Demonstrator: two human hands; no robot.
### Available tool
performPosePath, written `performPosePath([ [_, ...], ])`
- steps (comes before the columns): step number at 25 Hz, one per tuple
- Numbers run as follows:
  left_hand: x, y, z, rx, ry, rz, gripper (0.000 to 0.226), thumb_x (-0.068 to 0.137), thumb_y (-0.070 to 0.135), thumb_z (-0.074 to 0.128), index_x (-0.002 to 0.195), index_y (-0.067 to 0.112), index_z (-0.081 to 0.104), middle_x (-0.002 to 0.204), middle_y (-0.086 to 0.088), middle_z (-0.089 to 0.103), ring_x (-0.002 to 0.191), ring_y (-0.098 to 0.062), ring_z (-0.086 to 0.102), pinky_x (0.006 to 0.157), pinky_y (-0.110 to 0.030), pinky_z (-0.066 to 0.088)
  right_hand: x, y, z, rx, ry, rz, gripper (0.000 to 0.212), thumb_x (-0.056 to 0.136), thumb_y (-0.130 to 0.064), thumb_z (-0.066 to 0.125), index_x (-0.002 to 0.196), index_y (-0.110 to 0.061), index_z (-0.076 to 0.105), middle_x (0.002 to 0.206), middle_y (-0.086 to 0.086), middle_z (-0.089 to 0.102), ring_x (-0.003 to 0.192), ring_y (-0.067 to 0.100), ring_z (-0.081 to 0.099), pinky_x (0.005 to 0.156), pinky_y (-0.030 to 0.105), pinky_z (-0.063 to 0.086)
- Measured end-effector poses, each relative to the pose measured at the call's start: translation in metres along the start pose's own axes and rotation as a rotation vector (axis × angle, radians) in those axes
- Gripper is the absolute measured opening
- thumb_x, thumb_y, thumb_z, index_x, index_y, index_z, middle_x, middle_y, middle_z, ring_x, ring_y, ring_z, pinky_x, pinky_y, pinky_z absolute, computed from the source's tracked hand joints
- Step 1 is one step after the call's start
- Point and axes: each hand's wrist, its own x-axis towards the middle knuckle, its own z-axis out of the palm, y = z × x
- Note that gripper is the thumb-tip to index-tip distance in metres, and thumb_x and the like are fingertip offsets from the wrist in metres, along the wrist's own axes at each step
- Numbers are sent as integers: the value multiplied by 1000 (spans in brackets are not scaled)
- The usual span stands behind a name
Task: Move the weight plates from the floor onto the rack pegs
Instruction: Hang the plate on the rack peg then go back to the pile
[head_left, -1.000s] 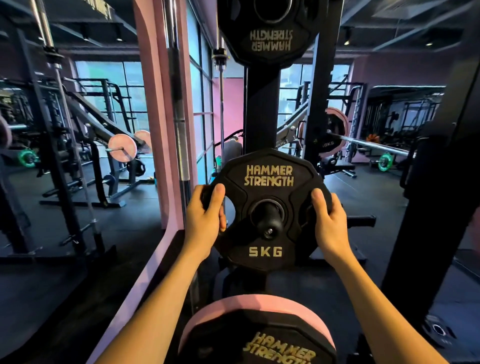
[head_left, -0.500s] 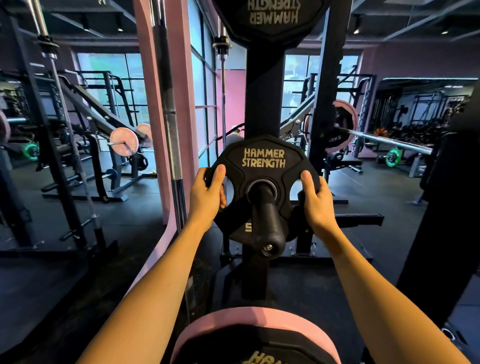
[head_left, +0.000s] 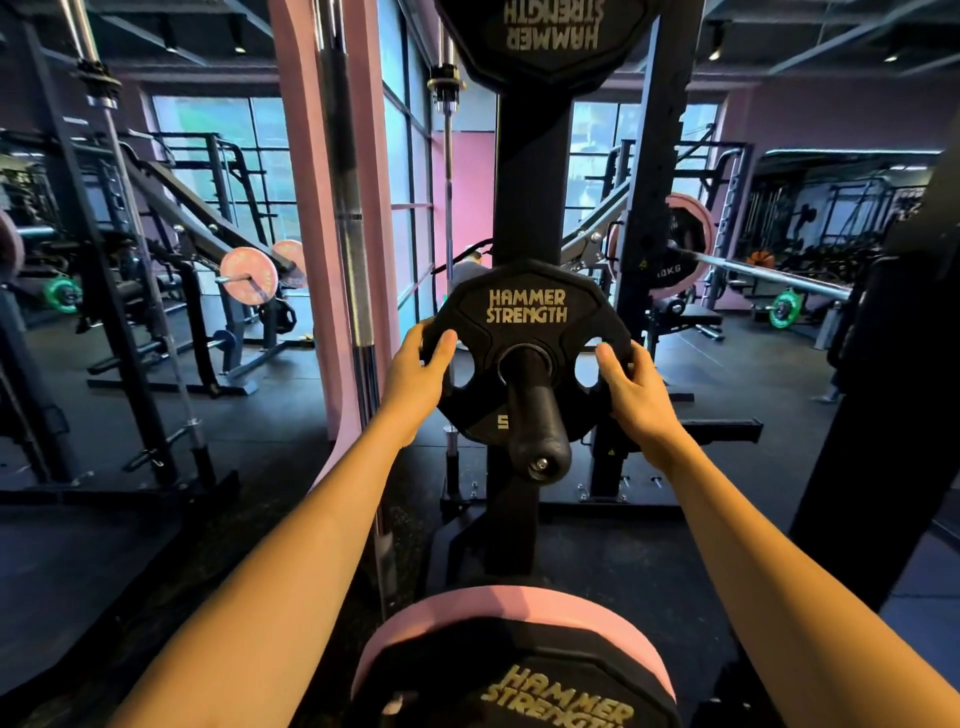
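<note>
A black 5 kg Hammer Strength plate (head_left: 527, 306) sits far back on the rack's middle peg (head_left: 536, 415), close to the black upright post (head_left: 530, 182). The peg sticks out through its hole toward me. My left hand (head_left: 418, 376) grips the plate's left rim, thumb on the front face. My right hand (head_left: 641, 397) grips the right rim the same way. Another black plate (head_left: 550, 36) hangs on a peg above. A pink-rimmed plate (head_left: 498, 605) sits on a lower peg just below me.
An upright barbell (head_left: 349, 208) stands beside a pink column (head_left: 296, 156) just left of the rack. A loaded barbell (head_left: 769, 273) with a 10 kg plate (head_left: 680, 249) rests on a rack behind right. A thick black post (head_left: 872, 415) stands close on my right.
Both hands have pushed the 5 kg plate from the peg's tip back along it toward the post, so more of the peg now shows in front.
</note>
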Motion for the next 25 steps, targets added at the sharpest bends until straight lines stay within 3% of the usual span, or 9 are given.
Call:
performPosePath([
  [3, -28, -7, -15, -43, 2, -52, 49, 94, 45, 58, 139, 31, 47, 127, 7, 56, 119, -16, 56, 96, -41, 53, -40, -1, -10, 35, 29, -1, 53, 94, -48, 54, 139, -21, 46, 131, -6, 54, 117, 12, 55, 96, 35, 48],
  [7, -93, -16, -40, -26, 1, -45, 36, 85, 55, 61, 119, 41, 60, 121, 9, 64, 113, -17, 61, 90, -40, 56, -112, 12, -21, 80, 43, 5, 21, 96, -38, 55, 109, -24, 65, 109, -5, 67, 105, 11, 63, 89, 41, 56],
  [11, -187, -51, -64, 42, -78, -141, 26, 78, 61, 59, 99, 47, 65, 110, 11, 69, 109, -10, 64, 98, -44, 51, -195, 51, -26, 29, 42, 113, 19, 97, -36, 55, 104, -23, 66, 107, -3, 68, 107, 17, 64, 84, 38, 56],
  [15, -291, -104, -86, 95, -132, -337, 17, 80, 56, 61, 94, 48, 67, 108, 10, 71, 106, -10, 66, 96, -40, 52, -286, 104, -23, -41, 14, 274, 17, 93, -46, 57, 93, -33, 68, 100, -5, 71, 102, 16, 67, 85, 41, 55],
  [18, -369, -141, -101, 145, -209, -518, 7, 92, 41, 60, 97, 42, 65, 112, 9, 69, 108, -10, 64, 92, -33, 50, -356, 141, -19, -63, 5, 432, 20, 94, -44, 57, 88, -29, 68, 95, -4, 71, 99, 19, 67, 82, 44, 54],
  [21, -451, -174, -116, 188, -308, -702, 9, 94, 42, 58, 100, 40, 64, 115, 8, 67, 108, -11, 62, 93, -31, 47, -436, 175, -17, -106, -10, 602, 23, 95, -42, 57, 87, -24, 69, 90, -2, 70, 89, 14, 64, 80, 41, 53],
  [25, -554, -214, -137, 356, -450, -978, 28, 92, 50, 56, 105, 27, 65, 104, 3, 67, 105, -21, 63, 96, -39, 47, -551, 205, -25, -131, 21, 893, 27, 94, -40, 58, 82, -17, 66, 86, 6, 67, 81, 17, 60, 72, 39, 50],
])
